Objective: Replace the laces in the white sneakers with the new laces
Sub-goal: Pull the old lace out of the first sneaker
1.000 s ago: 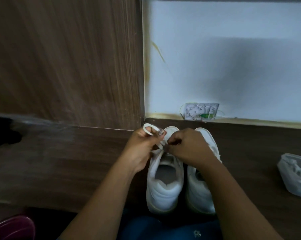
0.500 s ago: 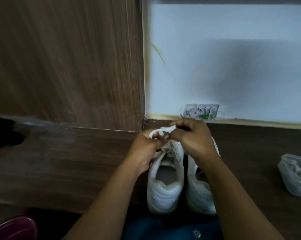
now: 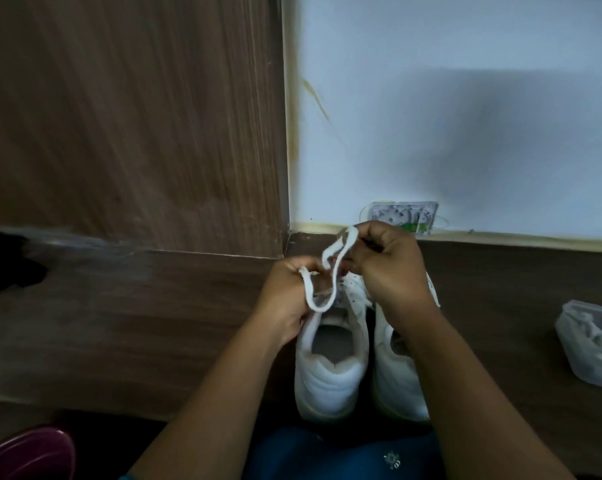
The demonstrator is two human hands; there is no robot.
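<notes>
Lace (image 3: 319,308) loops between left hand (image 3: 289,292) and right hand (image 3: 393,268).

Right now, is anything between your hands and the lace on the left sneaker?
Nothing visible. The left hand and right hand both pinch the white lace, which loops above the left sneaker.

Sneakers (image 3: 330,379) sit side by side on the table (image 3: 119,323), container (image 3: 590,351) well right.

No text, brand or number legible anywhere. Small pale emblem (image 3: 392,460) on the blue garment (image 3: 327,455) at the bottom edge, too blurred to read.
</notes>
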